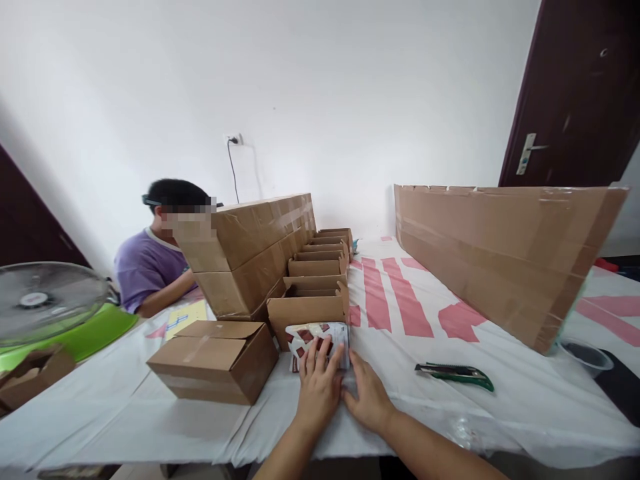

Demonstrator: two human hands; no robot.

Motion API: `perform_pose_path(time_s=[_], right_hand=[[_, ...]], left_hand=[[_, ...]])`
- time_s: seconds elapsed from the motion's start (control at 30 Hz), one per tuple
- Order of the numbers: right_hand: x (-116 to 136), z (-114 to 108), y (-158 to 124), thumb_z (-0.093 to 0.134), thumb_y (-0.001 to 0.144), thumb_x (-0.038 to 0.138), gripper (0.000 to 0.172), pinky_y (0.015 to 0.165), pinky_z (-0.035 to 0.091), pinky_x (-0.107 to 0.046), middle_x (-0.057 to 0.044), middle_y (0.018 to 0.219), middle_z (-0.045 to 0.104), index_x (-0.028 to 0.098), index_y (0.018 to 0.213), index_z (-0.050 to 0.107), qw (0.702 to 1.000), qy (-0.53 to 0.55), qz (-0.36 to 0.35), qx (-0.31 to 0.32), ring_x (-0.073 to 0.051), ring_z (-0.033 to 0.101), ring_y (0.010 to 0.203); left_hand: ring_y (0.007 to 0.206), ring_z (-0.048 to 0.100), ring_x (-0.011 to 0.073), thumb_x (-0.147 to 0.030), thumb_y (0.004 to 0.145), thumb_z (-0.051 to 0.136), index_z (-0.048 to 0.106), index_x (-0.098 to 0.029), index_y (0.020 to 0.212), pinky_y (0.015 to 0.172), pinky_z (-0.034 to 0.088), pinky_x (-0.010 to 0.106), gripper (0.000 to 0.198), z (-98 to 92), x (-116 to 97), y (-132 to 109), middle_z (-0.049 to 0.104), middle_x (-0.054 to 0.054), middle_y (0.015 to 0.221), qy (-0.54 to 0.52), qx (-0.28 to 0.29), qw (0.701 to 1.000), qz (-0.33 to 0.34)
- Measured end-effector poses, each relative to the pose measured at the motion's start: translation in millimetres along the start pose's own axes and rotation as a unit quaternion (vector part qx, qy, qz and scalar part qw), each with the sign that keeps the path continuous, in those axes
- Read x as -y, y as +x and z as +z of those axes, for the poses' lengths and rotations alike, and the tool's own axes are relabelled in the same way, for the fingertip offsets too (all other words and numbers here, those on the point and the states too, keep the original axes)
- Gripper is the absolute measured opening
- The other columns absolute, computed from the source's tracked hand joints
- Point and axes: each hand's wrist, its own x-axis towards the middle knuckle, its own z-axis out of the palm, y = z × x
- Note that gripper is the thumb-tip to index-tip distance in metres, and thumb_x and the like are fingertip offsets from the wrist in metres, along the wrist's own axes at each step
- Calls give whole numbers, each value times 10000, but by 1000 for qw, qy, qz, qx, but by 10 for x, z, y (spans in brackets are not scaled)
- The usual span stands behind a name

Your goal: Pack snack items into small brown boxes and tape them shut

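Note:
A white pouch with dark red-brown patches [301, 337] stands on the table against the front of an open cardboard box [310, 309]. My left hand [319, 383] lies on the pouch with its fingers spread over the front. Beside it, my right hand [371, 397] is open, its fingertips at the pouch's lower right edge; whether they touch it I cannot tell. Left of the pouch sits a closed cardboard box [210, 360]. Behind the nearest open box, a row of several more open boxes [315, 267] runs back toward the wall.
A green utility knife [455, 375] lies to the right. Stacked taped cartons [265, 240] stand at the left, a long cardboard panel [500, 253] at the right. A person in a purple shirt [150, 267] sits behind the cartons. A green fan [50, 307] is far left.

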Motion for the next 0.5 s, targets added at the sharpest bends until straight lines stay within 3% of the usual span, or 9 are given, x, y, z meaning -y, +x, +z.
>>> perform_pose_path(time_s=[0.17, 0.33, 0.5], right_hand=[[115, -105, -26, 587, 709, 197, 783, 1129, 282, -442, -143, 1500, 367, 101, 1448, 345, 998, -20, -22, 58, -280, 354, 1357], [150, -119, -48, 571, 713, 202, 713, 1122, 279, -430, -125, 1446, 452, 122, 1407, 428, 997, -24, -27, 68, -277, 396, 1317], [154, -110, -56, 555, 726, 205, 606, 1106, 295, -421, -116, 1361, 541, 137, 1328, 521, 998, -19, -34, 57, -284, 438, 1266]], left_hand=[[1398, 236, 347, -37, 787, 464, 567, -322, 1302, 1071, 248, 528, 597, 29, 36, 30, 414, 61, 1487, 69, 15, 996, -50], [1307, 332, 337, -78, 815, 524, 607, -340, 1255, 1022, 331, 497, 519, -32, 138, 96, 427, 70, 1445, 95, 7, 988, -120], [1019, 480, 277, -94, 805, 571, 591, -368, 1267, 888, 427, 406, 537, -49, 171, 174, 568, 82, 1070, 76, 34, 987, -138]])
